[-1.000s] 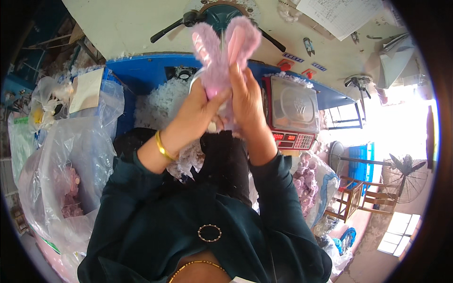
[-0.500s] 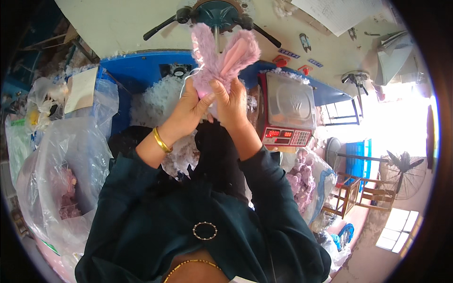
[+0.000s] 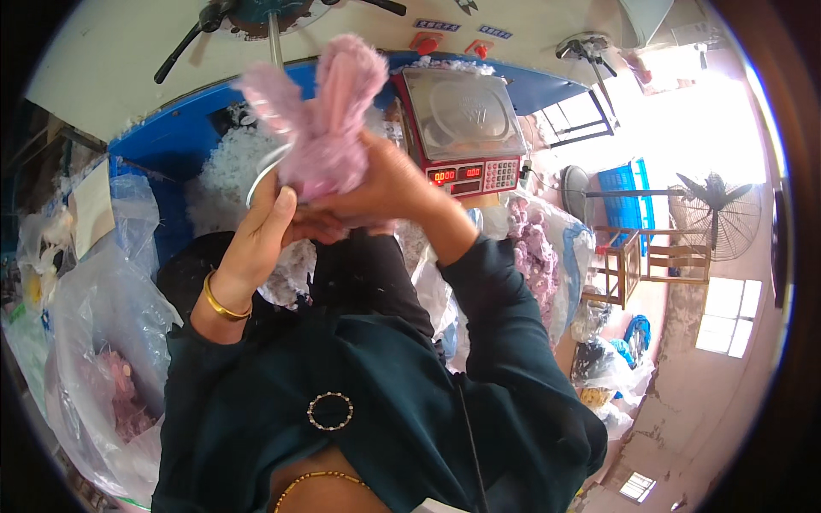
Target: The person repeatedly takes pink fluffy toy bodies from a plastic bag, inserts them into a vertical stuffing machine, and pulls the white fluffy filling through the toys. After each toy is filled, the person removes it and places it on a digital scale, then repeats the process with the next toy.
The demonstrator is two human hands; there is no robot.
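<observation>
A fluffy pink-purple plush rabbit head (image 3: 329,158) with two long upright ears is held up between my hands, in front of the blue bench edge. My left hand (image 3: 272,221) grips its lower left side, thumb pressed against the plush. Curled round its right side and underside is my right hand (image 3: 385,184), smeared a little by motion. A white cord (image 3: 265,167) loops out beside the left ear, next to my left fingers. What the fingers underneath touch is hidden.
White stuffing (image 3: 227,171) lies in the blue bin below the bench. A red scale (image 3: 466,128) stands right of my hands. Plastic bags with pink plush pieces flank me, left (image 3: 94,316) and right (image 3: 534,248). A dark machine with black handles (image 3: 192,38) sits ahead.
My view has swung to the right, so the bench and scale appear further left. My right hand has shifted round the plush's side, and the rabbit face has turned.
</observation>
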